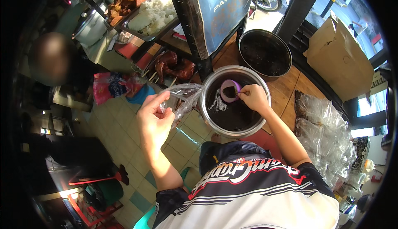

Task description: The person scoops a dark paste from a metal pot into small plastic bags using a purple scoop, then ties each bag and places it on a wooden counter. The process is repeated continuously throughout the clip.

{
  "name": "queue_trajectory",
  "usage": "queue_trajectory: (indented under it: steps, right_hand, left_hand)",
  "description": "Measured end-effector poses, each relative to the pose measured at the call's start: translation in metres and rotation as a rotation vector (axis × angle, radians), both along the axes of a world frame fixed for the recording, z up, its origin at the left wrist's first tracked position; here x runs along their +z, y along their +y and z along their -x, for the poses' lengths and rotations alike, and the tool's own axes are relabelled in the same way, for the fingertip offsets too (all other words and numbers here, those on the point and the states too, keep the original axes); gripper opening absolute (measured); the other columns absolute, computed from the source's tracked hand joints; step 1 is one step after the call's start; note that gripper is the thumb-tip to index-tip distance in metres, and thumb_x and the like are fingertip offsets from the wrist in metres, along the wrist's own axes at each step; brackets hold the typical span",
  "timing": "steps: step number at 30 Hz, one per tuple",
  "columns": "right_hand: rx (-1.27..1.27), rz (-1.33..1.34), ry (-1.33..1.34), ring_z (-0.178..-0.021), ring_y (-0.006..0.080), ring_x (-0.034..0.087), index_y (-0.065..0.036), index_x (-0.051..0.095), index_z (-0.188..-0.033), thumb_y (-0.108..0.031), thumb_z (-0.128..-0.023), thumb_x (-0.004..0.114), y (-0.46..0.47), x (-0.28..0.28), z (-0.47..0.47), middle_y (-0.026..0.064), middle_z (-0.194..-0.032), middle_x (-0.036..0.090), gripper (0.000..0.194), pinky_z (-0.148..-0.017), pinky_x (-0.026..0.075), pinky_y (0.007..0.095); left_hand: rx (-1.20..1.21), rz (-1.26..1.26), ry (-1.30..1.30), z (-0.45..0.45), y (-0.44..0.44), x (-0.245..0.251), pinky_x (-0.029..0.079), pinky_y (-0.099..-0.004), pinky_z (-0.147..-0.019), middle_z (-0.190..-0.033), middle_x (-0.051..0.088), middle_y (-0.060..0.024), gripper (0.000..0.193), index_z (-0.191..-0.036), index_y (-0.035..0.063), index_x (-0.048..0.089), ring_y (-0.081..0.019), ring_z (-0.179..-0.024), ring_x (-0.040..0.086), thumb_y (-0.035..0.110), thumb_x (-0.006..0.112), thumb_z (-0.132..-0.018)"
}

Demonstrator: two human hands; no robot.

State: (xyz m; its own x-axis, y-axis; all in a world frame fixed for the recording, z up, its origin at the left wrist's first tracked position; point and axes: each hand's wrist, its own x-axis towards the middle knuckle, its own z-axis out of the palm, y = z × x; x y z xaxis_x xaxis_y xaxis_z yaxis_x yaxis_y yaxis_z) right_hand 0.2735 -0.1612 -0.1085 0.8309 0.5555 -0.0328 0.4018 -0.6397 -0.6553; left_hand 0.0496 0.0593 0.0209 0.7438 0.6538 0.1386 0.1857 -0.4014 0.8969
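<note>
My right hand (253, 96) grips the handle of a purple cup (230, 91), which has some dark liquid in it. The cup is over a wide metal pot (266, 117) of dark liquid (233, 118). Beside the cup, a crumpled whitish patch, perhaps plastic or a reflection (219, 104), shows at the liquid's surface. To the left of the pot, my left hand (157, 115) holds a clear plastic bag (186, 93) by its mouth, between thumb and fingers. The bag's far side reaches to the pot's rim; its lower part is hard to make out.
A second round pan (266, 53) of dark liquid stands behind the pot on a wooden counter (283, 90). Several filled clear bags (323, 135) lie at right, near a cardboard box (342, 59). Skewered glazed meat (174, 67) and a rice tray (154, 17) are at left, where a person (62, 73) is nearby.
</note>
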Motion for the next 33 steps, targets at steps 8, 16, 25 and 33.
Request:
queue_trajectory:
  steps: [8, 16, 25, 33]
  right_hand:
    - [0.073, -0.091, -0.226, -0.075, 0.0380, 0.066, -0.003, 0.072, -0.085, -0.015, -0.083, 0.069, -0.032, 0.028, 0.005, 0.0168, -0.078, 0.068, 0.012, -0.068, 0.052, 0.0463]
    - [0.044, -0.105, -0.381, -0.073, 0.0366, 0.065, -0.004, 0.070, -0.085, -0.014, -0.085, 0.067, -0.049, 0.040, 0.010, 0.0142, -0.080, 0.066, 0.010, -0.066, 0.051, 0.0448]
    - [-0.101, -0.244, -0.134, -0.057, 0.0222, 0.060, -0.002, 0.073, -0.090, -0.011, -0.085, 0.070, -0.060, 0.048, 0.009, 0.0094, -0.069, 0.065, 0.010, -0.056, 0.046, 0.0350]
    - [-0.175, -0.490, 0.032, -0.058, 0.0033, 0.048, 0.002, 0.072, -0.090, -0.008, -0.088, 0.071, -0.057, 0.124, 0.014, -0.0015, -0.063, 0.058, 0.010, -0.054, 0.040, 0.0229]
  left_hand:
    - [-0.060, 0.030, 0.018, -0.022, -0.008, 0.002, 0.042, -0.0149, -0.060, -0.116, 0.062, -0.0033, 0.049, -0.124, -0.0014, 0.067, 0.0002, -0.072, 0.047, -0.015, 0.061, -0.078]
    - [-0.105, 0.009, 0.045, -0.043, -0.017, 0.006, 0.044, -0.0151, -0.061, -0.118, 0.062, -0.0036, 0.049, -0.124, -0.0011, 0.067, -0.0001, -0.071, 0.049, -0.015, 0.060, -0.078]
    - [-0.135, -0.019, 0.052, -0.059, -0.028, 0.008, 0.045, -0.0158, -0.061, -0.117, 0.063, -0.0028, 0.049, -0.122, -0.0011, 0.068, -0.0003, -0.070, 0.048, -0.015, 0.060, -0.077]
    - [-0.176, -0.115, 0.102, -0.074, -0.035, 0.002, 0.047, -0.0193, -0.061, -0.109, 0.065, -0.0051, 0.046, -0.119, -0.0035, 0.069, -0.0039, -0.065, 0.052, -0.011, 0.063, -0.074]
